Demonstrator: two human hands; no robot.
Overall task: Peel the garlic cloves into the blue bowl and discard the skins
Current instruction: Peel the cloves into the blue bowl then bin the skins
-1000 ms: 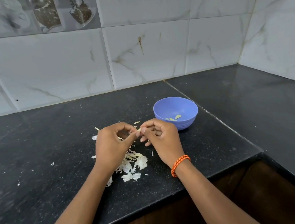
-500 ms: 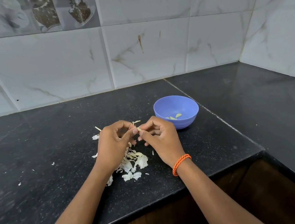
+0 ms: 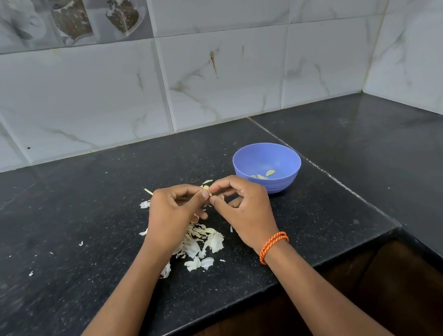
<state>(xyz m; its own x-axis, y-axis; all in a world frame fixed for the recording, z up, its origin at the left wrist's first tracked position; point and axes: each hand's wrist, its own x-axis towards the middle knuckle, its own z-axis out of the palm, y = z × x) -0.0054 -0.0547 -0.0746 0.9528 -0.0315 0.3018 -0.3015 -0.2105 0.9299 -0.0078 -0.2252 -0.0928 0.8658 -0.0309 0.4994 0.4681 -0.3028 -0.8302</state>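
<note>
My left hand (image 3: 174,215) and my right hand (image 3: 243,208) meet above the black counter, and both pinch a small garlic clove (image 3: 206,190) between their fingertips; most of the clove is hidden. The blue bowl (image 3: 268,167) stands just to the right of my right hand, with a few peeled cloves (image 3: 265,174) inside. A pile of white garlic skins (image 3: 202,243) lies on the counter below and between my hands.
The black stone counter (image 3: 65,238) runs left and turns along the right wall. Small skin flakes (image 3: 80,243) are scattered to the left. Tiled walls rise behind and at the right. The counter's front edge (image 3: 263,287) lies under my forearms.
Both hands have stayed at the same spot, and their fingertips have shifted slightly on the clove. The camera has tilted a little, so the scene sits slightly higher in view.
</note>
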